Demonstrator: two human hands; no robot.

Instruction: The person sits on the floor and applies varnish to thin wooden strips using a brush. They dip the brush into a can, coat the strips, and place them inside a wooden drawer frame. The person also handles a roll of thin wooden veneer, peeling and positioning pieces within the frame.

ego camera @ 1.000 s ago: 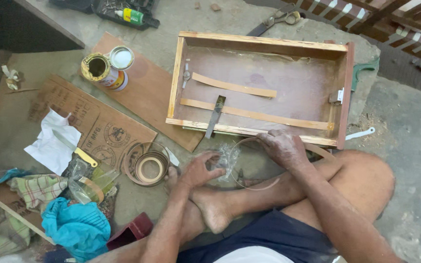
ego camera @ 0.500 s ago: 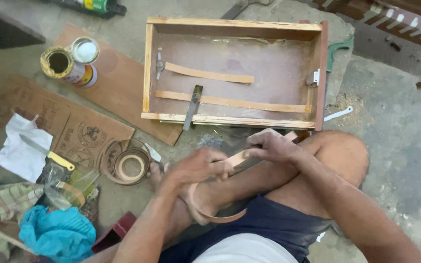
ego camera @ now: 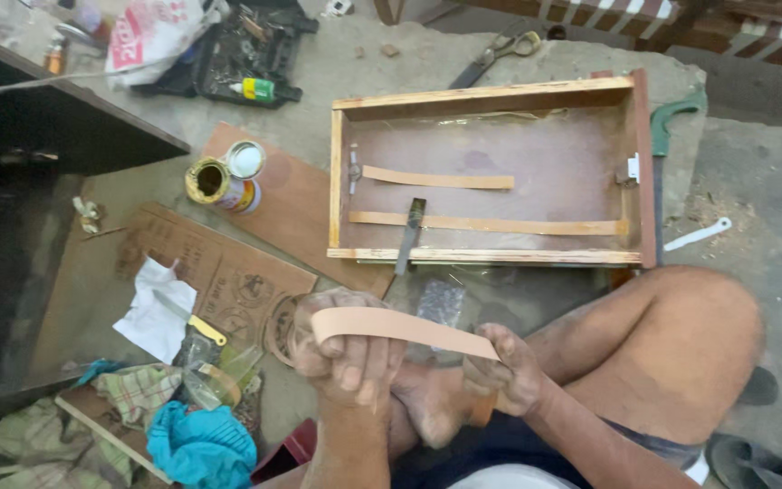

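Observation:
Both my hands hold a thin tan edging strip [ego camera: 409,328] stretched flat above my lap. My left hand [ego camera: 346,349] grips its left end, which curls under the fingers. My right hand [ego camera: 504,367] pinches its right end. Just beyond them lies a shallow wooden tray-like frame [ego camera: 486,96] on the concrete floor, with two more tan strips [ego camera: 436,178] inside and a dark-handled chisel [ego camera: 408,237] leaning over its near rail. My bare foot and bent knee sit under the strip.
An open glue tin [ego camera: 213,184] with its lid stands on a plywood sheet [ego camera: 291,213] to the left. Cardboard, a white rag [ego camera: 157,309], a blue cloth [ego camera: 199,445] and small tools lie at lower left. Scissors [ego camera: 500,50] and a green-handled saw [ego camera: 667,122] lie near the frame.
The strip was bent into a loop near my foot; now both hands hold it pulled out straight and raised. The view has shifted down, showing more of the far floor.

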